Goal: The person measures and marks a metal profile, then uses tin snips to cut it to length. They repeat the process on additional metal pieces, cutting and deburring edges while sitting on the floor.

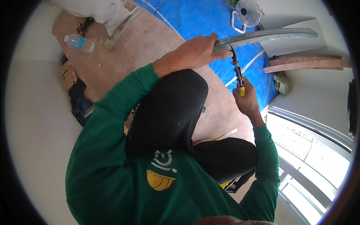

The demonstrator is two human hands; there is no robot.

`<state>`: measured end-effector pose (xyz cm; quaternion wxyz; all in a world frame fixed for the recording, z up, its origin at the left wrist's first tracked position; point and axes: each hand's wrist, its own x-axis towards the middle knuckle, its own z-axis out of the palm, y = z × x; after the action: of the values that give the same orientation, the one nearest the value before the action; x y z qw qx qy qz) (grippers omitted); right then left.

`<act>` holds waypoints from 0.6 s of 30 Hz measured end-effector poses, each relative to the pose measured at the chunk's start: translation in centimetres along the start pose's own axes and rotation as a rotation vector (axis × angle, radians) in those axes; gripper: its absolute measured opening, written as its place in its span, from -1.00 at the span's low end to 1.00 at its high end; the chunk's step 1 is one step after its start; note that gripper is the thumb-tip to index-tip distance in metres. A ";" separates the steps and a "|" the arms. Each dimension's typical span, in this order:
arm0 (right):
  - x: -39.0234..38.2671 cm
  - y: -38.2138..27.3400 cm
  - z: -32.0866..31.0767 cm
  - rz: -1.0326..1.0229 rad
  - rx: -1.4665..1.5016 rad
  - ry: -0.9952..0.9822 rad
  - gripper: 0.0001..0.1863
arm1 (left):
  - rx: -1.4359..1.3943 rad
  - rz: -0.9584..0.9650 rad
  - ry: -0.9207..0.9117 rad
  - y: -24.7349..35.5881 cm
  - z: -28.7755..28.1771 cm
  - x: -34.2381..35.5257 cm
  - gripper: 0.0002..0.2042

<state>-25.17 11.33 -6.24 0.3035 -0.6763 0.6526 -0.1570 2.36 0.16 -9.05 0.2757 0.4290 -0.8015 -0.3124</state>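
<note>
A long grey metal channel [270, 36] stretches to the right across the upper part of the head view. My left hand [195, 51] is closed around its near end, thumb underneath. Below that end, my right hand [246, 100] grips a pair of tin snips [237, 70] by the yellow handles. The dark jaws point up and touch or nearly touch the channel's lower edge, close to my left thumb. Whether the blades are around the metal, I cannot tell. My bent knees in black trousers lie below both hands.
Blue sheeting [195, 15] covers the far floor beside brown boarding [146, 41]. A water bottle [78, 44] lies at the far left. A round fan [247, 13] stands at the back, wooden planks [303, 64] lie to the right, and a bright window [307, 150] is at the lower right.
</note>
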 end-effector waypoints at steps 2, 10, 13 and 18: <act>-0.5 -0.3 -0.6 0.012 0.041 -0.063 -0.66 | -0.031 -0.026 -0.025 0.0 0.1 0.0 -0.22; -1.8 2.5 -0.2 0.056 0.171 -0.257 -0.39 | -0.130 -0.077 -0.028 0.9 -1.6 -0.3 -0.26; -1.8 3.6 0.0 0.109 0.151 -0.266 -0.31 | -0.230 -0.146 -0.092 1.3 -2.4 -0.8 -0.26; -0.9 3.2 0.2 0.027 0.168 -0.222 -0.25 | -0.314 -0.140 -0.119 1.7 -2.5 -0.9 -0.21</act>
<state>-27.71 12.35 -8.18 0.4314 -0.6529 0.6087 -0.1311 3.66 0.99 -6.28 0.2690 0.4161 -0.7259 -0.4771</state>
